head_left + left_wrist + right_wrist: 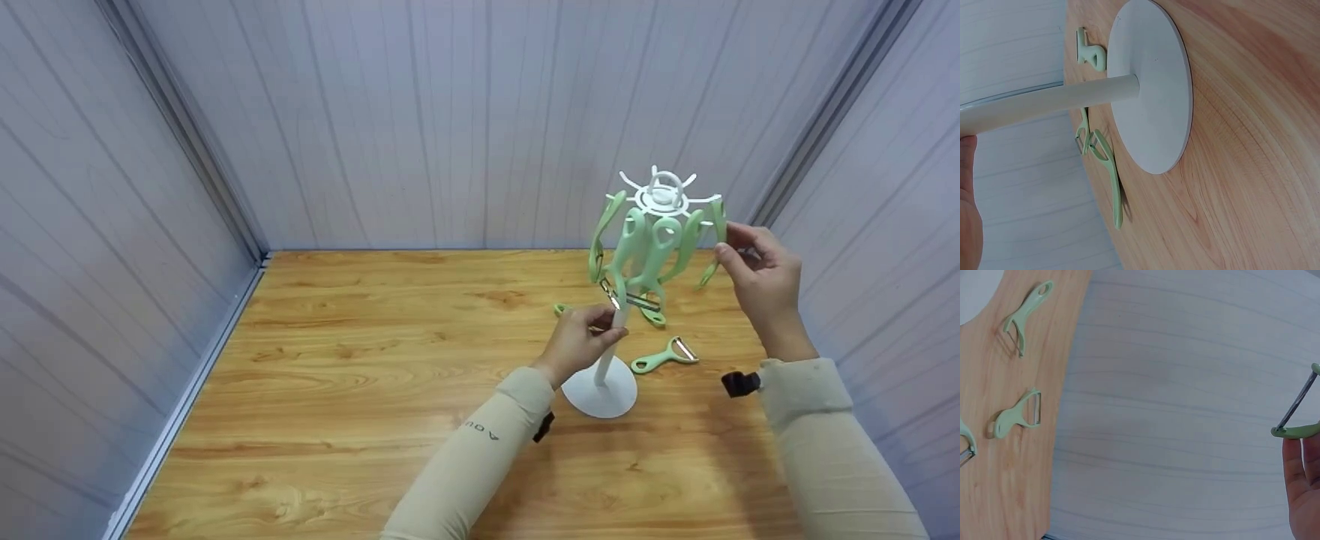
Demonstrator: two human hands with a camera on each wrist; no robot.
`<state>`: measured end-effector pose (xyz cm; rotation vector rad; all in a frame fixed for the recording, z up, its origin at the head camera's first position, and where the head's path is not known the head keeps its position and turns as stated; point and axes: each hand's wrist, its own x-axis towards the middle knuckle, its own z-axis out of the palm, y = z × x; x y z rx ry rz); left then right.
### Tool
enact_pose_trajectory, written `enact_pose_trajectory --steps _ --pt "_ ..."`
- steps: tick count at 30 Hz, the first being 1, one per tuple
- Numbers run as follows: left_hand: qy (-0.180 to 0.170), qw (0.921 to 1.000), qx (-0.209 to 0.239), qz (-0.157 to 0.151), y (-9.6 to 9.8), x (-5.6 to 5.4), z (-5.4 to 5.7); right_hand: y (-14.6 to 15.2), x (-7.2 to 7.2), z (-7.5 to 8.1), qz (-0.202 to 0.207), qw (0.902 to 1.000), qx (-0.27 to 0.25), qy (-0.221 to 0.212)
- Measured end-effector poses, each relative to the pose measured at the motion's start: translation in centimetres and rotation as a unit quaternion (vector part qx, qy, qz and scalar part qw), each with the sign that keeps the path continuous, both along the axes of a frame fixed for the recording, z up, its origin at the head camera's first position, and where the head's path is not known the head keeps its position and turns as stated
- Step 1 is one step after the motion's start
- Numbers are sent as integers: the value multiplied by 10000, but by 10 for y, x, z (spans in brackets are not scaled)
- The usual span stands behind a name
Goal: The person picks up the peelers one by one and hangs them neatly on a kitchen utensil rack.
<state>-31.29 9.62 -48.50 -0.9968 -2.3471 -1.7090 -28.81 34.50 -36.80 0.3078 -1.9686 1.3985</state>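
Note:
A white stand has a round base, an upright pole and a ring of hooks on top. Around that pole, below the hooks, my left hand curls its fingers. Several pale green peelers hang from the hooks by the holes in their handles. At the right side of the rack, my right hand pinches another green peeler, whose upper end is at a hook tip. Its metal blade shows in the right wrist view. Whether the hook passes through its hole, I cannot tell.
More green peelers lie on the wooden table. One peeler is just right of the base, and others lie behind the stand. Pale panelled walls close off the back and both sides.

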Motion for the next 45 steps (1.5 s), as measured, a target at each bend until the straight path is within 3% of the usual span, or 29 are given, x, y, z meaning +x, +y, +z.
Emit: enact_pose_trajectory --steps 10,19,27,45 --pt "41 10000 -21 38 2 -2 -1 -6 1 21 157 9983 -168 533" --pt "37 10000 -25 65 3 -1 1 -9 6 29 668 9926 -524 863" --pt "30 10000 19 6 3 -1 -1 -14 5 25 1411 9766 -1068 1222" --pt "48 10000 -25 -5 9 -3 -1 -23 5 18 1541 9795 -693 1100"
